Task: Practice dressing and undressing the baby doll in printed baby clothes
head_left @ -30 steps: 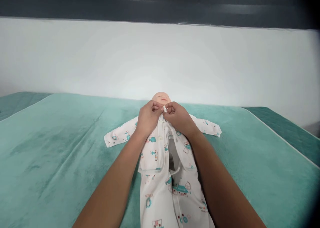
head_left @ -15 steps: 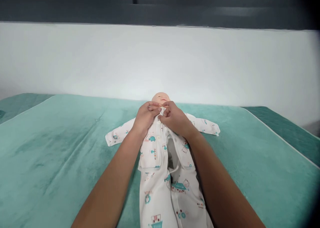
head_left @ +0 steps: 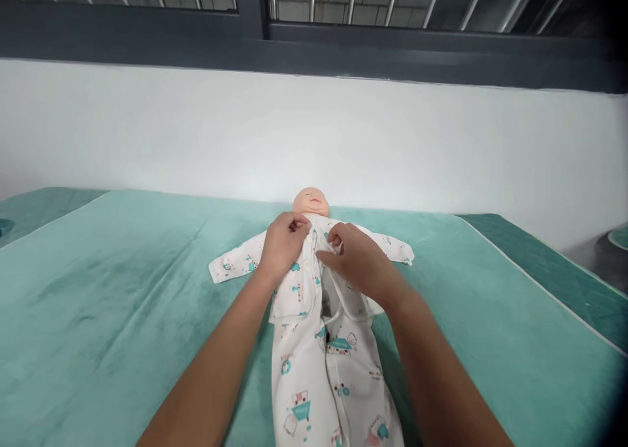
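A baby doll point(head_left: 311, 201) lies on its back, head at the far end and arms spread to the sides. It wears a white baby jacket point(head_left: 289, 305) printed with small teal pictures, and matching trousers point(head_left: 305, 381). The lower front of the jacket hangs apart. My left hand point(head_left: 284, 245) pinches the jacket's front edge just below the collar. Over the other side of the chest is my right hand point(head_left: 362, 258), thumb and curled fingers apart, with nothing visible between them. Part of the jacket's chest is hidden under my hands.
The doll rests on a teal plush cover point(head_left: 147, 290) with darker side borders point(head_left: 530, 257). Behind it rises a white wall point(head_left: 314, 133), below a dark window frame point(head_left: 314, 57) with metal bars. A dark object point(head_left: 608, 257) stands at the right edge.
My right hand has come off the collar and moved right and toward me, its fingers parting. My left hand stays at the jacket edge. The view has tilted up, showing more window.
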Demonstrator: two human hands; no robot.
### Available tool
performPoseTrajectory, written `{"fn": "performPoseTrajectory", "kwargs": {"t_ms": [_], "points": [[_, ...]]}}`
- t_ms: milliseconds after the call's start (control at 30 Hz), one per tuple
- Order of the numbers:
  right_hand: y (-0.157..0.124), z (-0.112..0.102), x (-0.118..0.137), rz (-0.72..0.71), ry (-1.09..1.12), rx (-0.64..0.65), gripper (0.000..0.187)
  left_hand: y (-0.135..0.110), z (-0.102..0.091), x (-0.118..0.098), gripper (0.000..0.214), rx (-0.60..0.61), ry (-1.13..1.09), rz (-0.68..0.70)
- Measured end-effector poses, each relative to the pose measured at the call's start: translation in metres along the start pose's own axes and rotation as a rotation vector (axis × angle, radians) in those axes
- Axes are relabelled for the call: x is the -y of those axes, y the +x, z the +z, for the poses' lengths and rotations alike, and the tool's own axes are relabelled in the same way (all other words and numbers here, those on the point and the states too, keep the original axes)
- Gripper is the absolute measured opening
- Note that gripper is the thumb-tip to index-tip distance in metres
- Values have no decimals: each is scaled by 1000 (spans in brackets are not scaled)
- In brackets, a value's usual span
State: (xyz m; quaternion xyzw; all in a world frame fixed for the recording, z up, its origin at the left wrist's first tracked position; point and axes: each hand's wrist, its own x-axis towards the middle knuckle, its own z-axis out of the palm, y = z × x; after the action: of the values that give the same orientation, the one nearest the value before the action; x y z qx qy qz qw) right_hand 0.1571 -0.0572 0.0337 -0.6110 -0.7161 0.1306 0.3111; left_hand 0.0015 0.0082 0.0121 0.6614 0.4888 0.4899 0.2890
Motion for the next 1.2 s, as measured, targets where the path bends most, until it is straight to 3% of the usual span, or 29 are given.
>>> {"fn": "performPoseTrajectory", "kwargs": {"t_ms": [167,267,400,600,667,900,1200], "points": [[-6,4,10,11,-159,-26,12,-17,-19,-17,26,216,-27,-49],[-3,11,10,0,-179,-63,10,-18,-24,-19,25,285,-22,-65],[4,12,1,33,-33,-134,14,-17,-22,-18,22,239,-70,-91],[9,9,-10,167,683,-85,20,-21,-13,-22,24,218,-309,-128],[10,11,-10,158,794,-64,21,-22,-11,-22,23,225,-330,-122],[8,13,-10,240,796,36,22,-18,-10,-16,20,271,-408,-212],[6,11,-8,266,852,41,27,-18,-11,-17,21,288,-423,-212]]}}
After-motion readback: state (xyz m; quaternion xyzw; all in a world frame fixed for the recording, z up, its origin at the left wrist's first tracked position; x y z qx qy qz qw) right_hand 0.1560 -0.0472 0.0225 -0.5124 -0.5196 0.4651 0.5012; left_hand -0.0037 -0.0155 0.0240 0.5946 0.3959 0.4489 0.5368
